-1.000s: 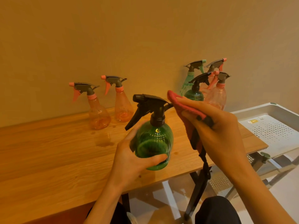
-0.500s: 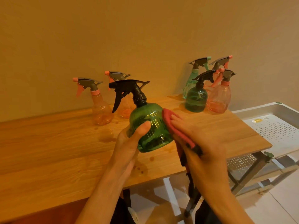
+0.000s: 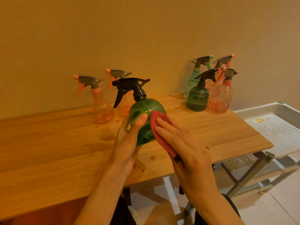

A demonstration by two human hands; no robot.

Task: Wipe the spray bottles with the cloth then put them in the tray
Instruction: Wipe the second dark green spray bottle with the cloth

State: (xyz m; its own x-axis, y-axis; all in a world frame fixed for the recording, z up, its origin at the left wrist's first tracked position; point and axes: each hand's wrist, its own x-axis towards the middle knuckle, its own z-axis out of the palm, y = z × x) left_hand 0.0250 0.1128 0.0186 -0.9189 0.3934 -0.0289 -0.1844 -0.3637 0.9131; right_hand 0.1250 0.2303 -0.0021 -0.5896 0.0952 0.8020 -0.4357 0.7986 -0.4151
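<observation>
Left hand (image 3: 128, 135) grips the green spray bottle (image 3: 146, 119) round its belly, thumb across the front, bottle tilted above the table (image 3: 48, 151). Smooth ribbed plastic — likely light, slick when damp; the belly or the neck under the black trigger looks the surest hold. Right hand (image 3: 181, 143), at the bottle's 4 o'clock, fingers straight, presses the red cloth (image 3: 158, 127) on its side. Tray (image 3: 267, 111) waits at 3 o'clock — no bottle seen in it

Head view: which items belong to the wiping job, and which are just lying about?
Job: round green plastic spray bottle, red cloth, six waiting spray bottles, white perforated tray, left hand, right hand.
Lying about: wooden table, tan wall.
</observation>
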